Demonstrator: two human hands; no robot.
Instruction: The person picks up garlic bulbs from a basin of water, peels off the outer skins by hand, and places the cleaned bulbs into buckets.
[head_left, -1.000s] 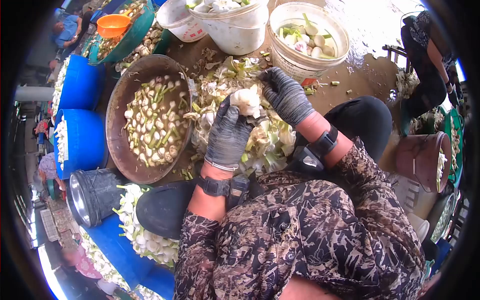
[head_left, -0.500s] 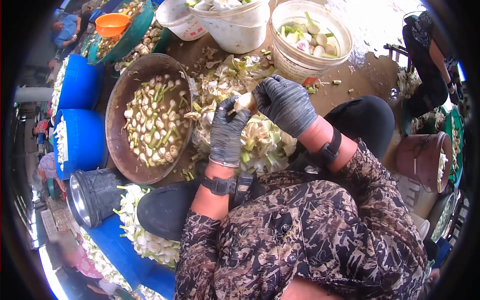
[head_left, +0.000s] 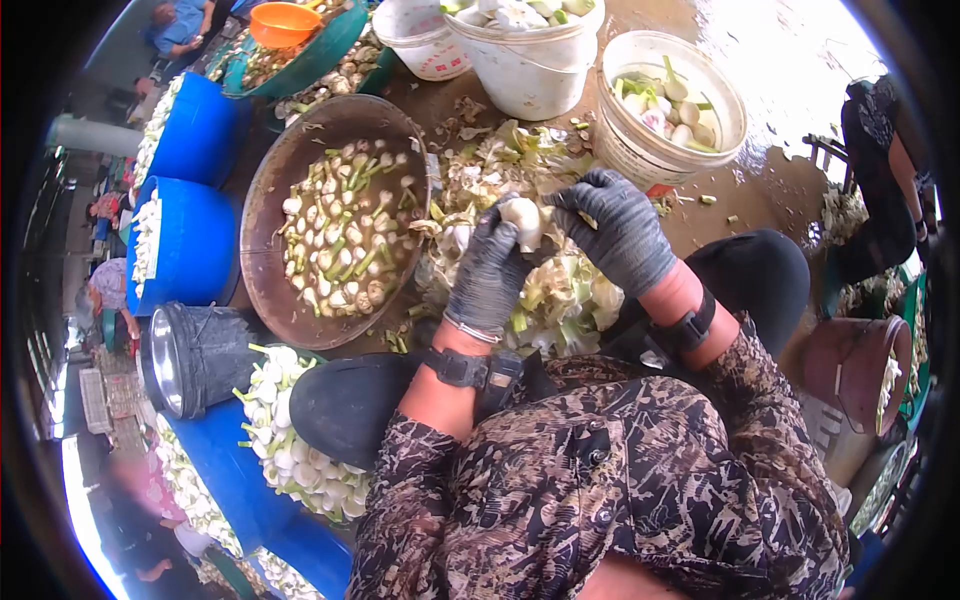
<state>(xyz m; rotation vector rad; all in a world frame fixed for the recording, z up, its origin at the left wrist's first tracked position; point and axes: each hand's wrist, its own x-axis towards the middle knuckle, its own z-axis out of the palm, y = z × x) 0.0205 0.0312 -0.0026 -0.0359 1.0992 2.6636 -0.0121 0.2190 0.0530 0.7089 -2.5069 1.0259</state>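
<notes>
My left hand (head_left: 490, 265), in a grey-black glove, is closed around a whitish garlic bulb (head_left: 523, 222). My gloved right hand (head_left: 620, 228) is just right of the bulb, its thumb and fingers pinched together. What lies in that pinch is too small to make out. Below both hands is a heap of pale garlic skins and leaves (head_left: 570, 300). Left of them stands a wide brown basin (head_left: 262, 290) of garlic bulbs with green stems in murky water.
A white bucket (head_left: 640, 160) of trimmed bulbs stands beyond my right hand, with another white bucket (head_left: 530, 85) beside it. Blue tubs (head_left: 195, 260) and a black bucket (head_left: 215, 350) line the left. Peeled garlic (head_left: 300, 450) is piled by my knee. Other people sit at both edges.
My right hand has drawn a little away from the bulb, uncovering more of it. The bulb now stands more upright in my left hand. The whole view has shifted slightly.
</notes>
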